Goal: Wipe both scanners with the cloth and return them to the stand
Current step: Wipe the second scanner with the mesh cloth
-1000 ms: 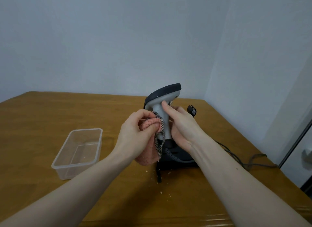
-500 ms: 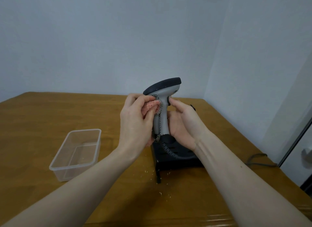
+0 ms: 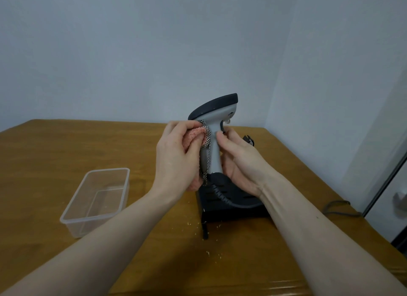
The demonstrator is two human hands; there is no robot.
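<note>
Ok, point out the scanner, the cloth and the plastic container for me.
scanner (image 3: 214, 154): head view, on its grey handle.
cloth (image 3: 195, 134): head view, on the pink bunched part.
plastic container (image 3: 72, 210): head view, on its near-left rim.

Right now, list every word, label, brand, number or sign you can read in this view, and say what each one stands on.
None can be read.
Scanner, held in the right hand and wiped with the cloth by the left hand: no print shows on its grey body or dark top.
Stand: plain black, no marking shows.
Plastic container: clear, no label.
</note>
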